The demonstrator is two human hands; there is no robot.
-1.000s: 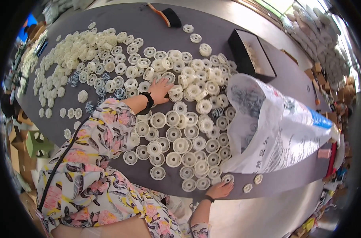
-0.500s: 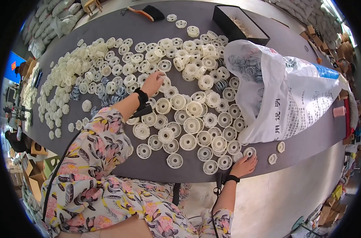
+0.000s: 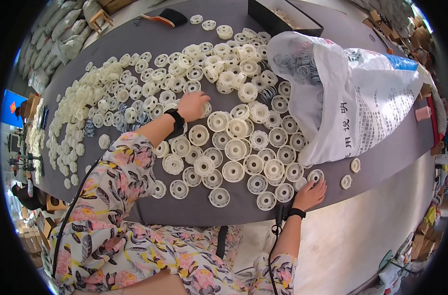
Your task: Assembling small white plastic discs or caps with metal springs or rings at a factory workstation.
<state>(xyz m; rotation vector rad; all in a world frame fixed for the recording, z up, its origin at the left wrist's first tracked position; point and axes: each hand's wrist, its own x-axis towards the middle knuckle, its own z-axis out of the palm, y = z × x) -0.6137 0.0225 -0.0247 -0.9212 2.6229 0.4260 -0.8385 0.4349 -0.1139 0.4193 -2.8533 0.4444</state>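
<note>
Many round cream plastic discs (image 3: 234,147) lie spread over a long grey table (image 3: 194,209). My left hand (image 3: 192,104) reaches out over the middle of the spread and rests on a disc, fingers curled on it. My right hand (image 3: 312,192) lies at the near table edge with its fingertips on a single disc (image 3: 315,175). Both wrists carry a black band. A large white plastic sack (image 3: 352,103) lies on its side at the right, its open mouth showing metal coil springs (image 3: 295,64).
A black tray (image 3: 278,10) stands at the far edge, and a dark tool (image 3: 160,18) lies to its left. Two loose discs (image 3: 351,173) sit near the table's front right edge. Boxes and sacks crowd the floor around the table.
The view has shifted left and nearer. My right hand has slid right along the near edge to a single disc. My left hand stays in the middle of the spread.
</note>
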